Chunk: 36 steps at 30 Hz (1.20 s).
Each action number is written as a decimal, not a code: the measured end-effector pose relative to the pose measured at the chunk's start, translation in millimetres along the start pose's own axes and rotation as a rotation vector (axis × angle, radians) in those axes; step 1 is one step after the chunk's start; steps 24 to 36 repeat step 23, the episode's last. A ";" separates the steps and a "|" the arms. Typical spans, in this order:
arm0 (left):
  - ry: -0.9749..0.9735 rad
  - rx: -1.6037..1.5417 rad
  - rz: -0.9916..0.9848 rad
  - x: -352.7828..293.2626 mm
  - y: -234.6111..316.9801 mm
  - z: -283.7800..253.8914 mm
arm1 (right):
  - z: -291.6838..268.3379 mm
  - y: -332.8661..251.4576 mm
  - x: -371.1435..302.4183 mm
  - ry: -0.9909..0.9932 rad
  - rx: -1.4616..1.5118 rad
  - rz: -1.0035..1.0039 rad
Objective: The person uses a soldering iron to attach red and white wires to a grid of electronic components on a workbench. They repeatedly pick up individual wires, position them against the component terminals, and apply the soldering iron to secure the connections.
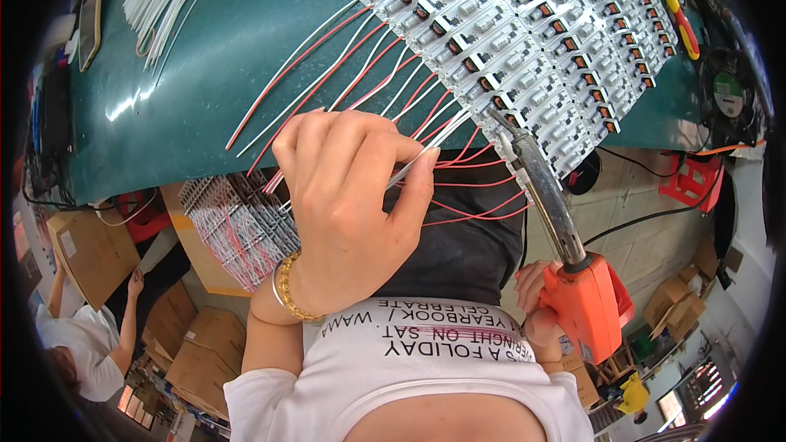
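Observation:
Between its thumb and index finger, my left hand (348, 188) pinches several white wires (452, 125), whose ends reach the edge of a panel of small circuit boards (524, 53). My right hand (535, 303) is wrapped round the orange handle of a soldering gun (591, 307). The gun's long metal barrel slants up to the panel's near edge, and its tip sits close to the ends of the pinched wires. Red and white wires (307, 94) fan out from the boards along the panel's left edge. My left hand hides part of these wires.
The green table (192, 131) carries a bundle of white wires (168, 4) at the far left. A red-yellow screwdriver (683, 29) and a small fan (727, 94) lie at the right. Below the table edge, wired boards (237, 229) fill a cardboard box. A co-worker (90, 344) is at left.

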<state>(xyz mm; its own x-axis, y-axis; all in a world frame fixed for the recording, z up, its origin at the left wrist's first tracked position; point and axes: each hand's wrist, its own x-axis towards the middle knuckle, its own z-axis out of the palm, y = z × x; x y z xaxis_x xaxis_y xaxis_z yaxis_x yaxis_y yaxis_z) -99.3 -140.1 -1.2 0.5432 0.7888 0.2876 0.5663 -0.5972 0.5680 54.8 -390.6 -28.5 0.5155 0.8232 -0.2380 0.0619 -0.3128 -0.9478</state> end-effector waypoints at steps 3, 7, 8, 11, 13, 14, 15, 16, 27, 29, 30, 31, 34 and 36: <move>-0.003 -0.005 0.001 0.6 0.3 -0.8 | -4.4 6.0 -0.2 -0.029 -0.051 -0.099; -0.013 -0.055 -0.013 1.1 0.6 -1.3 | 4.4 8.7 -0.9 0.035 0.013 -0.182; -0.018 -0.092 -0.020 1.2 1.0 -1.3 | 6.1 7.1 0.6 0.039 0.063 -0.194; -0.042 -0.122 -0.005 0.7 2.1 -1.4 | 10.0 1.5 6.6 0.044 0.213 -0.227; -0.055 -0.111 0.002 0.2 3.7 -0.3 | 6.8 3.7 1.9 0.057 0.123 -0.195; -0.058 -0.103 -0.002 -0.2 4.9 0.7 | 0.2 9.1 -7.5 0.069 -0.016 -0.153; -0.061 -0.094 -0.005 -0.4 5.9 1.7 | -4.1 13.4 -10.4 0.060 -0.096 -0.138; -0.056 -0.087 -0.005 -0.7 6.3 1.9 | -8.5 16.8 -12.8 0.046 -0.176 -0.125; -0.061 -0.063 -0.004 -1.2 7.3 2.3 | -21.0 51.4 -30.3 -0.010 -0.316 -0.098; -0.061 -0.063 -0.004 -1.2 7.3 2.3 | -21.0 51.4 -30.3 -0.010 -0.316 -0.098; -0.061 -0.063 -0.004 -1.2 7.3 2.3 | -21.0 51.4 -30.3 -0.010 -0.316 -0.098; -0.061 -0.063 -0.004 -1.2 7.3 2.3 | -21.0 51.4 -30.3 -0.010 -0.316 -0.098; -0.061 -0.063 -0.004 -1.2 7.3 2.3 | -21.0 51.4 -30.3 -0.010 -0.316 -0.098; -0.061 -0.063 -0.004 -1.2 7.3 2.3 | -21.0 51.4 -30.3 -0.010 -0.316 -0.098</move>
